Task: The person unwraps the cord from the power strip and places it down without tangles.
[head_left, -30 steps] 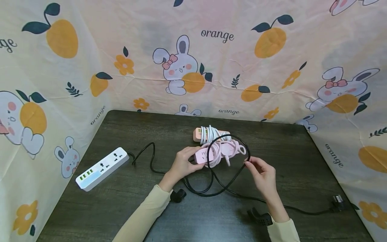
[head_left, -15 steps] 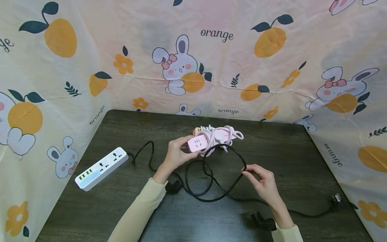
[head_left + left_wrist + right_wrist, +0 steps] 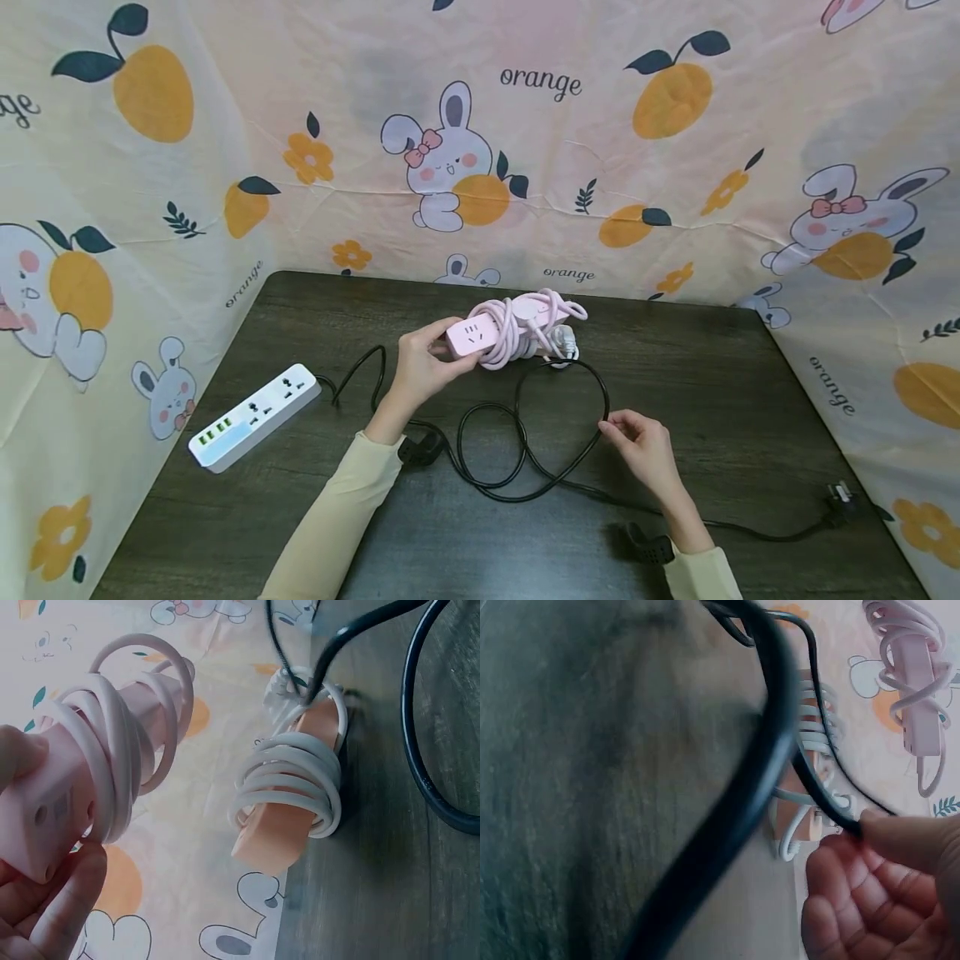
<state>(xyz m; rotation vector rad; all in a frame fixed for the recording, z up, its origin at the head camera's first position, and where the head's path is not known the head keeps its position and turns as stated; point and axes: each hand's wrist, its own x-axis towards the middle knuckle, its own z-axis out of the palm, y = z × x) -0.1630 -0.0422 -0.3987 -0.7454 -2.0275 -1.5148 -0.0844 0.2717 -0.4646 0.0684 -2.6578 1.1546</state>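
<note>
My left hand (image 3: 423,367) grips one end of a pink power strip (image 3: 474,336) that has its pale pink cord wound round it. In the left wrist view the strip is held up off the table. Beyond it an orange power strip (image 3: 277,832), wrapped in white cord, lies at the table's back; in the head view the pink strip mostly hides it. My right hand (image 3: 643,446) pinches a black cable (image 3: 604,392) between thumb and fingertips. The cable lies in loose loops between my hands and leads left to a white power strip (image 3: 255,417).
At the right end of the black cable a plug (image 3: 838,502) lies near the table's right edge. Dark wrist-camera mounts sit by both cuffs. A patterned cloth (image 3: 480,150) hangs behind and beside the dark table (image 3: 480,550).
My left hand has lifted the pink strip back and to the left, out of the black loop. The right hand has lowered its side of the loop slightly toward me.
</note>
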